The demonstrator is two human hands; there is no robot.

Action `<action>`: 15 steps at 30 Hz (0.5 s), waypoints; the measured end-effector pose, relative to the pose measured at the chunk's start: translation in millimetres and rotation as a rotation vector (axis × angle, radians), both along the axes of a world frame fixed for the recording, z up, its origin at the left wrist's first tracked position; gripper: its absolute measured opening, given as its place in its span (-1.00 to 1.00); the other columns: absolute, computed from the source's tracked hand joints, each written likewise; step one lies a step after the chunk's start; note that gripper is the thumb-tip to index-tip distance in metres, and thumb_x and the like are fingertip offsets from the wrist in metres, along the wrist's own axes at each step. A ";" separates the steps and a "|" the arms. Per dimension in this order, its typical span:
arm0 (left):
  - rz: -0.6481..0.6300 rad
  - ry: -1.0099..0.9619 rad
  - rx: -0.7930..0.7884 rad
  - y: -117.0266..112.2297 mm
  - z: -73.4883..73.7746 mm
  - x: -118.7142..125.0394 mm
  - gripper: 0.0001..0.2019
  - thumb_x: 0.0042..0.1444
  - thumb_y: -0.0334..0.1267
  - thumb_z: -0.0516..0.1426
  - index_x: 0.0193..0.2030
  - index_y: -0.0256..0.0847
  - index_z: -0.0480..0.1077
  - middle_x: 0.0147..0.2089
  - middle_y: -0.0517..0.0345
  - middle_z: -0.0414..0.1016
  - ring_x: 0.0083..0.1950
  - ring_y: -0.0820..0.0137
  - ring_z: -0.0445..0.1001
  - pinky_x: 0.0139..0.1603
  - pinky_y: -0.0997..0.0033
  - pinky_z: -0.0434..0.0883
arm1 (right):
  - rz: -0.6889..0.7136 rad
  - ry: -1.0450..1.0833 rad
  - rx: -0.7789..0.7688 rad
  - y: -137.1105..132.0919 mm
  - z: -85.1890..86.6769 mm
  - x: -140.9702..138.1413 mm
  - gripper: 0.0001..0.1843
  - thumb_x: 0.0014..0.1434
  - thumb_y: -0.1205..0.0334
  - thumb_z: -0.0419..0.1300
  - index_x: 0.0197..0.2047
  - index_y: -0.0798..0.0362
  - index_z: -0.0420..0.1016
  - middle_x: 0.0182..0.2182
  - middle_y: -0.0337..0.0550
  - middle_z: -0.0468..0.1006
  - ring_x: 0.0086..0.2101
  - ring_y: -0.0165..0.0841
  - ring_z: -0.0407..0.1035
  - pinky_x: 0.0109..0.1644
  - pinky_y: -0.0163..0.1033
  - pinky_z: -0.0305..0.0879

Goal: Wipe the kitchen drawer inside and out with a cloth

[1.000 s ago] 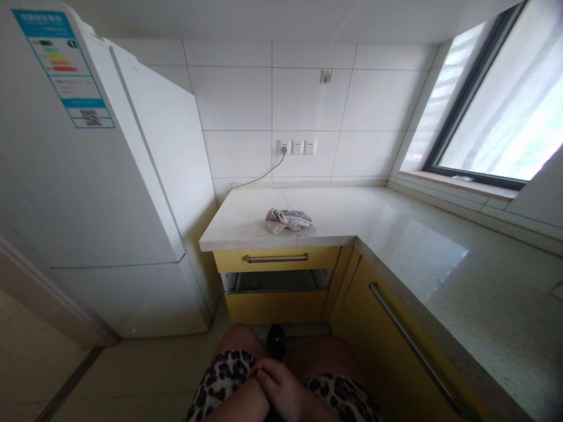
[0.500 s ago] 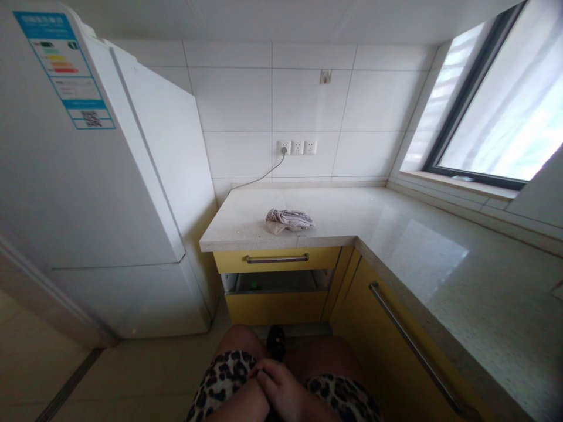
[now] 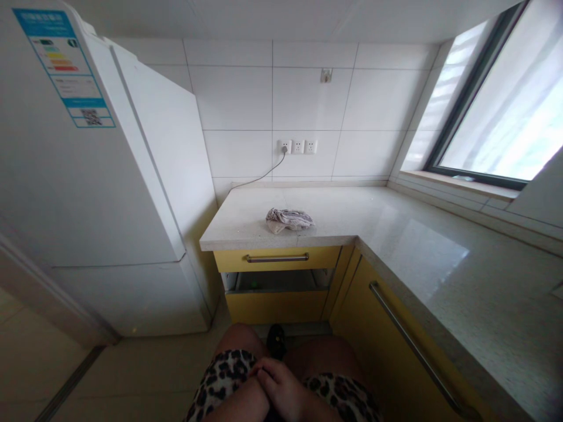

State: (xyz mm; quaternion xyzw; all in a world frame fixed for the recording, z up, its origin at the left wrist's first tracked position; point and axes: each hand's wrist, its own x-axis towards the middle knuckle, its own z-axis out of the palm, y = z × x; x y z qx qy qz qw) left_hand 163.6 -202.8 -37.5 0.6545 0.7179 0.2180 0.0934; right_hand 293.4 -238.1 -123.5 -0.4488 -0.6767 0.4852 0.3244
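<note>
My right hand [image 3: 281,385] lies low in the view against my patterned shorts [image 3: 224,375], its fingers curled over my left wrist. My left hand is hidden beneath it; only the left forearm [image 3: 245,405] shows. Neither hand touches anything else. A crumpled grey rag [image 3: 289,219] lies on the pale stone countertop [image 3: 396,240], well beyond both hands.
A white fridge [image 3: 88,193] stands on the left. Yellow cabinets sit under the L-shaped counter, with a drawer [image 3: 277,258], an open gap below it [image 3: 277,282] and a long bar handle [image 3: 409,340]. A plugged wall socket [image 3: 298,146], a window [image 3: 505,117] and a dark shoe [image 3: 276,341] are also there.
</note>
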 end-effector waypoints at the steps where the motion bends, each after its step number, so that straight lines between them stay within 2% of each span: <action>1: -0.004 0.019 -0.019 -0.7 -0.1 0.6 -0.71 0.06 -0.30 0.07 -0.66 -0.20 0.38 -0.51 0.04 0.48 -0.43 0.34 0.47 -0.31 0.33 0.46 | -0.001 0.000 0.001 0.0 0.7 0.0 -0.65 0.35 0.12 0.00 -0.07 0.00 0.60 -0.13 -0.13 0.61 -0.05 -0.24 0.45 0.10 -0.17 0.27; 6: -0.021 0.099 -0.089 -3.9 1.8 1.9 -0.75 0.09 -0.31 0.05 -0.53 -0.23 0.48 -0.39 0.00 0.54 -0.29 0.28 0.52 -0.18 0.27 0.49 | -0.008 -0.013 -0.001 0.1 1.8 -0.3 -0.64 0.35 0.11 0.00 -0.08 0.02 0.60 -0.13 -0.11 0.62 -0.05 -0.23 0.45 0.09 -0.16 0.27; 10: -0.034 0.130 -0.096 -2.1 4.0 0.0 -0.77 0.07 -0.29 0.07 -0.55 -0.20 0.47 -0.41 0.04 0.56 -0.33 0.32 0.51 -0.28 0.37 0.47 | -0.006 -0.016 -0.010 0.3 -1.2 -0.4 -0.64 0.35 0.09 0.00 -0.08 -0.01 0.60 -0.12 -0.13 0.62 -0.04 -0.22 0.45 0.11 -0.14 0.26; 15: -0.037 0.146 -0.094 2.8 3.3 -1.8 -0.73 0.07 -0.26 0.06 -0.59 -0.20 0.45 -0.44 0.03 0.54 -0.38 0.33 0.52 -0.33 0.40 0.47 | -0.003 -0.005 -0.007 0.0 -0.5 0.1 -0.62 0.36 0.05 -0.01 -0.07 -0.01 0.60 -0.12 -0.13 0.62 -0.04 -0.22 0.44 0.11 -0.14 0.26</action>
